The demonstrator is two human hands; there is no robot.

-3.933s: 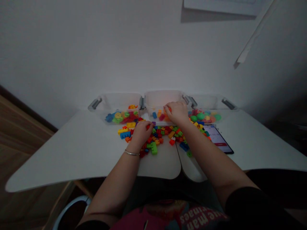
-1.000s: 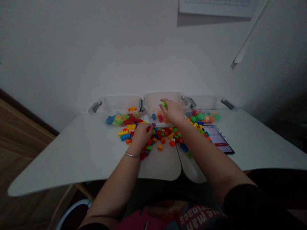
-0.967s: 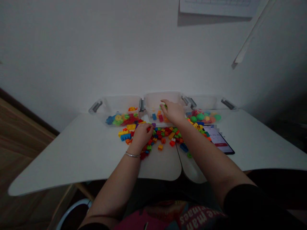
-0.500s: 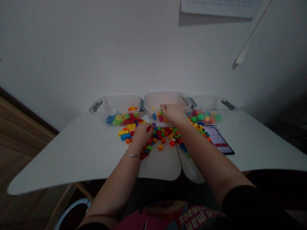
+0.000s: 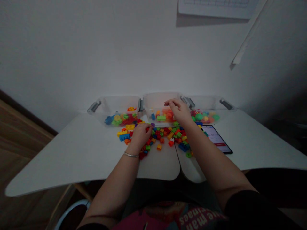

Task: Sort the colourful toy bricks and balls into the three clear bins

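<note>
My left hand (image 5: 139,134) rests with curled fingers on the left part of a heap of small coloured bricks (image 5: 169,135) on the white table (image 5: 72,153); what the fingers hold is hidden. A thin bracelet (image 5: 131,155) circles that wrist. My right hand (image 5: 178,110) hovers over the front of the middle clear bin (image 5: 160,99) with its fingers loosely apart and nothing in them. Inside that bin a green brick (image 5: 161,118) lies among orange, red and blue ones.
A left clear bin (image 5: 115,102) holds round coloured pieces, and a right clear bin (image 5: 206,102) holds green and red balls. All three bins stand against the white wall. A lit phone (image 5: 217,139) lies right of the heap. The table front has a curved notch at my body.
My right hand carried a green brick over the middle bin and let it go; the brick now lies in the bin and the fingers have spread. My left hand stayed on the heap.
</note>
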